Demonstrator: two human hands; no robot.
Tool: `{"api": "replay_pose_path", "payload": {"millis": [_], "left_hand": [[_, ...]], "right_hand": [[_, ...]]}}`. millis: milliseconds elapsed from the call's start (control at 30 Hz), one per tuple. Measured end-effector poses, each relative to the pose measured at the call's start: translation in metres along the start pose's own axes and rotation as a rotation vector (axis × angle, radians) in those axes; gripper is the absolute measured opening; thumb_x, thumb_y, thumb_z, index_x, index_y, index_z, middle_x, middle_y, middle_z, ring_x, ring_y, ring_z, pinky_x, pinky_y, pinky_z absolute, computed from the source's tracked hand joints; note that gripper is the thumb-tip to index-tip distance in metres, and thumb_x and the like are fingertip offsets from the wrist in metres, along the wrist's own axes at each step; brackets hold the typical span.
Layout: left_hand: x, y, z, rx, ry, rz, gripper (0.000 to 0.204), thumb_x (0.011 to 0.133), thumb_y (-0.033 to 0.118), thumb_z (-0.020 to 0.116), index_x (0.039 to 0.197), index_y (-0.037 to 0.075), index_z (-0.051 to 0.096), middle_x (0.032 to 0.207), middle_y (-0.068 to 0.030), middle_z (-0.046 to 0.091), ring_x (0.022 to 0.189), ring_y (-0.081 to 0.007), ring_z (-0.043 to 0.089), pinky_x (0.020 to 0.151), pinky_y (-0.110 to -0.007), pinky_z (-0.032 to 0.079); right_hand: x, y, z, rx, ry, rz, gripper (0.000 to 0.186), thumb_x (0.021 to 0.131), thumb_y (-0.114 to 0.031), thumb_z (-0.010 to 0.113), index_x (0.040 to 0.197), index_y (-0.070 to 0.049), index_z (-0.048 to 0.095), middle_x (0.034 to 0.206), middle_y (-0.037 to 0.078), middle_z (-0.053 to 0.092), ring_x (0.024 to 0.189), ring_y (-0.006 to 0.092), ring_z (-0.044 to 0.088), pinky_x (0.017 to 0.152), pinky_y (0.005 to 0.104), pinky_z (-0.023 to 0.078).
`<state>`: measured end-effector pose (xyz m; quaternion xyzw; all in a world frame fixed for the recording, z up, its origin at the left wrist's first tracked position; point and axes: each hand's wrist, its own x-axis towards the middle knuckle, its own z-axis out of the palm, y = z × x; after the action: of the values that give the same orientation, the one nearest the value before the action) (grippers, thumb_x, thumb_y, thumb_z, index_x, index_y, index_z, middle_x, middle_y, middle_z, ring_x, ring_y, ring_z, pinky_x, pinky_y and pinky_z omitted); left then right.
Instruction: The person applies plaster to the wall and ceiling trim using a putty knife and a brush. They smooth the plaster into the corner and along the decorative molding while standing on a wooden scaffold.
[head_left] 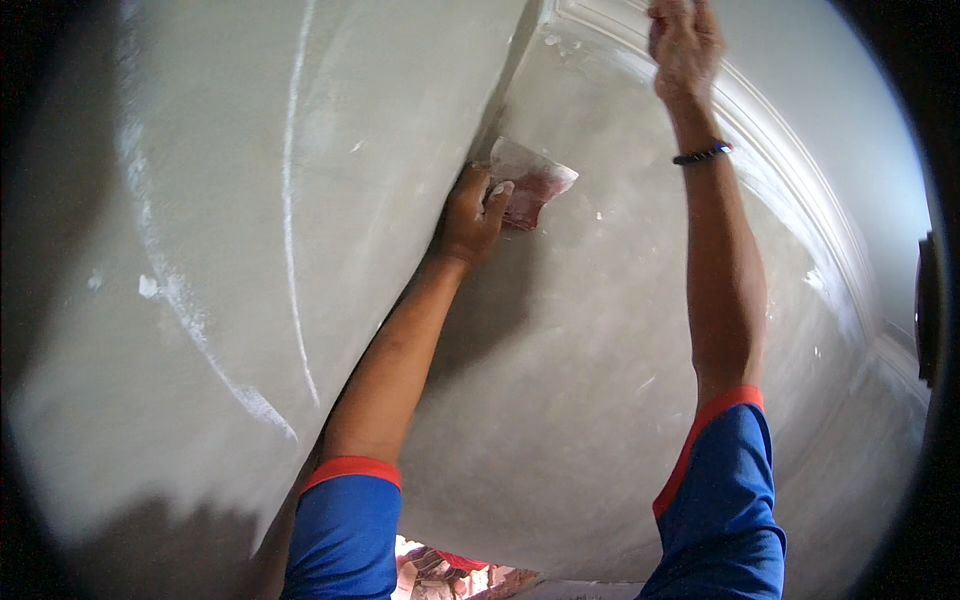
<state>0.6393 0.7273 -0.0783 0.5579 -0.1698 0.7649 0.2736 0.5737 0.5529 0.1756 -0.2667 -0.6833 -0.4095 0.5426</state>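
My left hand [474, 216] grips a flat red putty scraper [536, 187], its blade smeared with whitish filler. The scraper is against or very close to the grey plastered wall [600, 330], beside the corner where two wall faces meet. Up at the top edge of the view, my right hand [688, 52] is raised near the white moulded cornice [760, 100]. Its fingers look bent and dusted with white, but the frame cuts off their tips. Whether they hold anything is hidden.
Another grey wall face [220, 250] on the left carries long white filler streaks [292, 200]. A pale ceiling [830, 110] lies beyond the cornice. A dark object [927, 310] shows at the right rim. Below are reddish rubble-like things [460, 575], too small to tell.
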Motion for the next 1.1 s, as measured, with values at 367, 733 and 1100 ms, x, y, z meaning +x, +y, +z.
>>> {"api": "replay_pose_path", "payload": {"millis": [367, 733, 1100], "left_hand": [[0.003, 0.006, -0.005, 0.028, 0.041, 0.059, 0.017, 0.086, 0.011, 0.056, 0.097, -0.001, 0.057, 0.093, -0.0185, 0.058, 0.087, -0.0364, 0.056, 0.077, -0.04, 0.044], [0.007, 0.014, -0.002, 0.03, 0.036, 0.085, 0.016, 0.087, 0.013, 0.057, 0.095, -0.001, 0.057, 0.088, -0.0171, 0.06, 0.083, -0.0314, 0.059, 0.074, -0.038, 0.045], [0.004, 0.002, 0.006, -0.013, 0.059, 0.046, 0.021, 0.089, 0.017, 0.055, 0.097, -0.003, 0.056, 0.094, -0.0168, 0.056, 0.089, -0.029, 0.055, 0.082, -0.037, 0.042]], "right_hand": [[-0.006, 0.091, -0.113, -0.913, -0.013, 0.34, 0.031, 0.088, -0.019, 0.056, 0.118, -0.018, 0.063, 0.099, 0.013, 0.068, 0.084, 0.0204, 0.064, 0.074, 0.034, 0.05], [-0.037, 0.033, -0.235, -1.273, 0.239, 0.197, 0.034, 0.081, -0.017, 0.048, 0.112, -0.006, 0.059, 0.104, 0.019, 0.064, 0.096, 0.0341, 0.062, 0.085, 0.0425, 0.047], [-0.004, 0.056, 0.008, -1.089, -0.197, 0.099, 0.037, 0.083, -0.018, 0.048, 0.118, -0.009, 0.057, 0.102, 0.025, 0.063, 0.096, 0.0414, 0.06, 0.085, 0.045, 0.048]]}}
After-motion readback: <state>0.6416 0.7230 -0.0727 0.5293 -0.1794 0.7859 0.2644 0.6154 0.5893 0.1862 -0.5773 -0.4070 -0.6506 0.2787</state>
